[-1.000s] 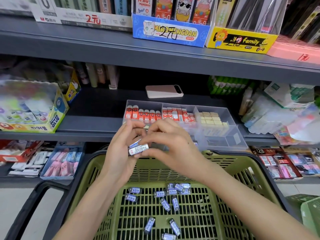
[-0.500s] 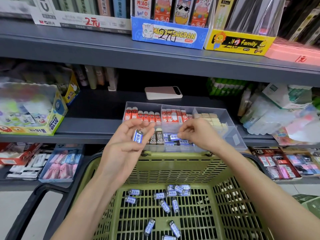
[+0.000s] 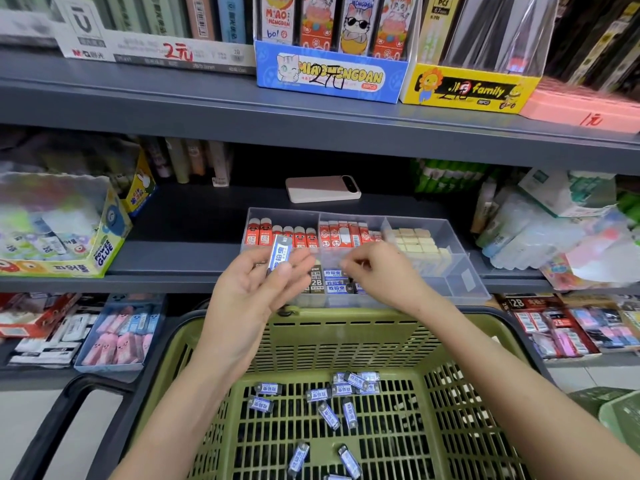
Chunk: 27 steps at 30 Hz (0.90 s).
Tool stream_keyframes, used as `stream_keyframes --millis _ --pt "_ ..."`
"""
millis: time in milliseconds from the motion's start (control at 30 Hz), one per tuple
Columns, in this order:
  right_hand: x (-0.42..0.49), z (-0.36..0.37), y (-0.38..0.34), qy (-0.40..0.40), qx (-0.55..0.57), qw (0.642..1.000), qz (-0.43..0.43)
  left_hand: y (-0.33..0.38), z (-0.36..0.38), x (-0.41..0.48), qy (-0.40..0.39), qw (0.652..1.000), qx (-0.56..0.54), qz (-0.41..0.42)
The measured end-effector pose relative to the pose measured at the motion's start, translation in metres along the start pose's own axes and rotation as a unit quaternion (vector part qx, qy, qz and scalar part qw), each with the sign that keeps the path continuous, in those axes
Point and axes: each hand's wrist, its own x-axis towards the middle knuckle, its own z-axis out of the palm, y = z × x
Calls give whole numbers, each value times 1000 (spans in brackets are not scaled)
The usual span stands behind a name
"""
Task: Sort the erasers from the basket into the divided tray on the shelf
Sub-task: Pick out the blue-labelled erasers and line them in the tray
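Left hand [image 3: 256,289] loaded, right hand [image 3: 379,277] at tray [image 3: 464,289] front edge.
I read one eraser [image 3: 279,251] pinched left; right fingers curled, contents indeterminate.

Glue box [image 3: 104,251], cat box [image 3: 329,76]; perhaps phone [image 3: 322,189]

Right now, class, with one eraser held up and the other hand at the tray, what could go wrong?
The left hand only pinches the blue-and-white eraser at its lower end, so it might slip into the green basket. The right hand reaches into the clear divided tray, which sits at the front edge of the shelf and might be nudged off.
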Motion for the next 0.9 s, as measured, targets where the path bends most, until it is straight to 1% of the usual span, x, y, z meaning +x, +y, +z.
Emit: stream_keyframes --millis 33,67,100,133,167,200,300,367,433,467,533,600,667,733,833,900 --pt "-4 -2 -4 28 62 998 -16 0 1 0 1 999 32 5" --pt "-8 -6 -10 38 165 985 -23 0 1 0 2 998 63 8" --pt "-12 -10 -17 26 283 959 -24 0 1 0 3 996 92 12" --pt "-16 -13 -24 2 382 924 -27 -1 0 -1 1 993 120 17" --pt "-19 -15 -30 -19 442 896 -35 -2 0 -1 -3 989 146 21" --pt "-22 -15 -35 -33 457 887 -48 -3 -1 -1 -10 985 168 24" --pt "-25 -15 -41 -35 401 913 -66 -4 0 -3 -18 978 206 28" --pt "-24 -15 -35 -16 418 907 -40 -5 0 -3 -1 964 258 59" --pt "-22 -18 -23 45 441 896 18 -4 -1 -3 28 929 352 108" --pt "-20 -18 -16 80 429 899 48 -4 -3 -3 41 903 405 137" --pt "-13 -15 -2 120 352 923 99 -4 -5 -2 52 837 506 204" --pt "-6 -6 4 127 262 948 129 -5 -7 -1 45 787 560 254" --pt "-1 4 4 130 192 963 135 -7 -8 0 39 757 588 281" --pt "3 11 1 124 148 973 128 -10 -10 1 35 733 614 289" --pt "6 17 -3 88 69 986 123 -13 -16 5 19 695 665 273" --pt "6 16 -3 64 20 990 122 -16 -19 7 2 680 687 258"
